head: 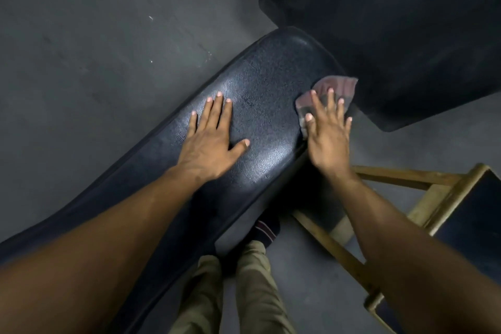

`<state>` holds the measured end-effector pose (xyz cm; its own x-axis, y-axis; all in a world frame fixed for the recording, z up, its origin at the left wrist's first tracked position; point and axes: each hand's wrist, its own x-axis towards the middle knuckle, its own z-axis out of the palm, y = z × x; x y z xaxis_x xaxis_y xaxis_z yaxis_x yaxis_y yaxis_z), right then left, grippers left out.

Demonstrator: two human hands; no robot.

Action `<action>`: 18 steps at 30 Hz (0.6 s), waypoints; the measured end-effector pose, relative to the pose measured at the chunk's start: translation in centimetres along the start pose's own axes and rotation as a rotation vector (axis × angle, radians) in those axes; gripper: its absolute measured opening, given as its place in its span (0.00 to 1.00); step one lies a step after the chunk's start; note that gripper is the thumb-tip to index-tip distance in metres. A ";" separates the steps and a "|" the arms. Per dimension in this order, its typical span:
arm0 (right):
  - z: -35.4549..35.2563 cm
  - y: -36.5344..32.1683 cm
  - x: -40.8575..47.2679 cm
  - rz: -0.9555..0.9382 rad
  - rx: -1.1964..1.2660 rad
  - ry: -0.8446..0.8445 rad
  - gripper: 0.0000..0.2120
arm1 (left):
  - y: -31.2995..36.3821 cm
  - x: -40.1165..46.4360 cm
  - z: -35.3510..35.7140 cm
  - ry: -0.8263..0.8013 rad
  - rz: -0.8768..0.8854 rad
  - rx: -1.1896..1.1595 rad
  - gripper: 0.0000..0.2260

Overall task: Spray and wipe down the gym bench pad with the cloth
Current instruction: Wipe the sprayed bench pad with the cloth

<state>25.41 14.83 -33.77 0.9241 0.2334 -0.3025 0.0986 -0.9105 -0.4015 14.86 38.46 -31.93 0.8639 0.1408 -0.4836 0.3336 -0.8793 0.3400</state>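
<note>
Grey concrete floor [81,35] fills the scene, with a long dark blue bench pad [257,84] running slantwise across it from the lower left toward the upper right. Its vinyl skin is shiny and finely grained.

On top of the pad lies the left hand [211,141], palm down, fingers straight and slightly spread, thumb out to the side; this grip is flat and holds nothing, only resting on the vinyl.

To the right of it, at the pad's right edge, the right hand [328,135] presses a pinkish striped cloth [336,89] against the side of the pad. Its fingers are straight and fanned over the fabric, so this grip is also flat, pushing the cloth rather than clutching it. The cloth sticks out beyond the fingertips and past the thumb, crumpled, and touches the pad's rim.

Beyond the right hand, a second large dark pad [393,35] sits close to the end of the first one. Below and to the right of that hand stands a wooden frame [406,176] with a dark panel. Beneath both forearms, khaki trouser legs [254,293] and a dark striped sock [265,230] show beside the pad.
</note>
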 end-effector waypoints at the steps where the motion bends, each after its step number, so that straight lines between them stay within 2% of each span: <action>1: 0.5 -0.7 -0.8 -0.002 -0.007 0.005 0.25 | 0.1 0.0 0.0 0.006 -0.005 -0.008 0.41; 6: 1.3 -0.6 -7.7 -0.379 -0.272 -0.197 0.27 | 0.4 -0.1 -0.8 0.027 -0.031 -0.097 0.42; 8: 0.4 0.3 -6.5 -0.394 -0.318 -0.228 0.27 | -0.3 -0.6 -1.0 0.057 -0.038 -0.099 0.42; 12: -0.2 -1.8 0.0 -0.182 -0.223 -0.090 0.26 | -2.9 -1.6 -0.8 0.127 -0.098 -0.075 0.42; 14: 0.4 -4.8 2.9 -0.139 -0.198 -0.059 0.26 | -3.9 -2.2 -0.5 0.146 -0.150 -0.075 0.42; 16: 1.7 -8.1 3.6 -0.227 -0.209 -0.096 0.26 | -4.5 -3.0 -0.2 0.172 -0.191 -0.084 0.42; 18: 2.9 -10.6 2.4 -0.403 -0.245 -0.185 0.26 | -4.9 -3.8 -0.1 0.185 -0.219 -0.093 0.42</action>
<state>25.45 26.04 -32.77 0.7162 0.6190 -0.3225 0.5378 -0.7839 -0.3102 10.00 42.28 -31.66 0.8185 0.4106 -0.4018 0.5457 -0.7744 0.3201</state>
